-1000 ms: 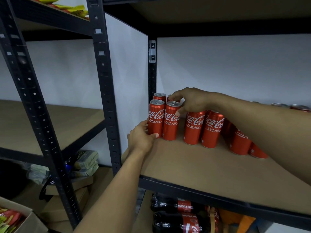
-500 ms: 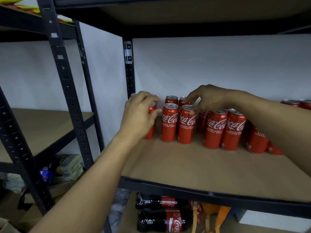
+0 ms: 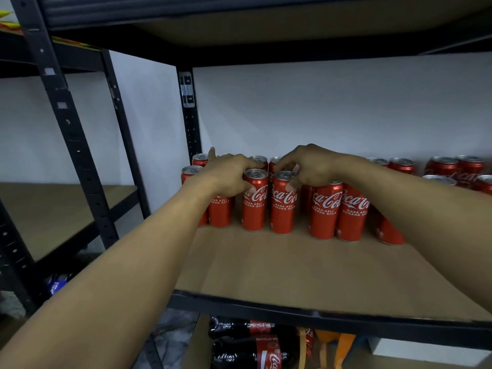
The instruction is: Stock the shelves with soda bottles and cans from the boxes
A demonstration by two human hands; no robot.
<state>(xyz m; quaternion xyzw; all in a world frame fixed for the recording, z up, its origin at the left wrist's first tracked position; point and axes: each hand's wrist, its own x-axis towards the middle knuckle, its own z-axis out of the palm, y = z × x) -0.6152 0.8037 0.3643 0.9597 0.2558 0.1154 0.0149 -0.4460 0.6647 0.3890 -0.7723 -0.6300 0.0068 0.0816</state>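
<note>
— Where are the cans (image 3: 324, 211)?
— Upright on the shelf (image 3: 266, 262), toward twelve o'clock. The left hand (image 3: 229, 177) curls round the left can (image 3: 254, 209); the right hand (image 3: 315, 166) pinches the right can (image 3: 282, 211), at its three o'clock.
— Below?
— Bottles (image 3: 239, 354), six o'clock.

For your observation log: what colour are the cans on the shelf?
Red cans, white lettering, silver tops; head view.

Open board along the front of the shelf (image 3: 279, 267) leaves passage; rows of cans (image 3: 323, 210) wall off the back, upper shelf (image 3: 239, 30) close overhead
</note>
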